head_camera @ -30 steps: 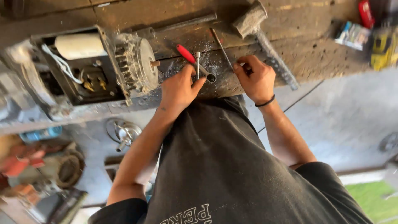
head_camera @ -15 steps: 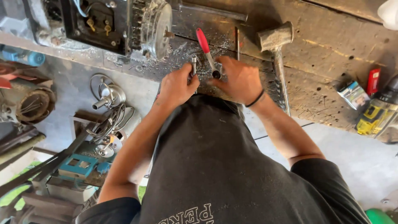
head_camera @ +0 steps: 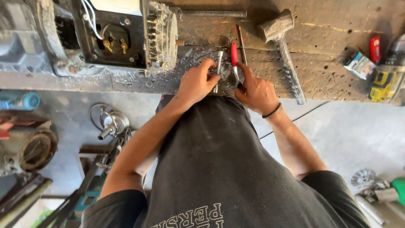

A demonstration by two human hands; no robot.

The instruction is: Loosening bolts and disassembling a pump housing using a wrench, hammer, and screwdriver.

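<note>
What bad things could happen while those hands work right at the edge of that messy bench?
The silver metal rod under the left hand lies near the workbench edge and might roll off. The right hand grips a red-handled tool amid metal shavings, which could perhaps nick bare fingers.

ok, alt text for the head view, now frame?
Seen from above, a person's left hand holds a slim silver metal tube tool while the right hand holds a red-handled tool, both at the edge of a worn wooden workbench. An opened grey electric motor and a steel hammer lie nearby.
</note>
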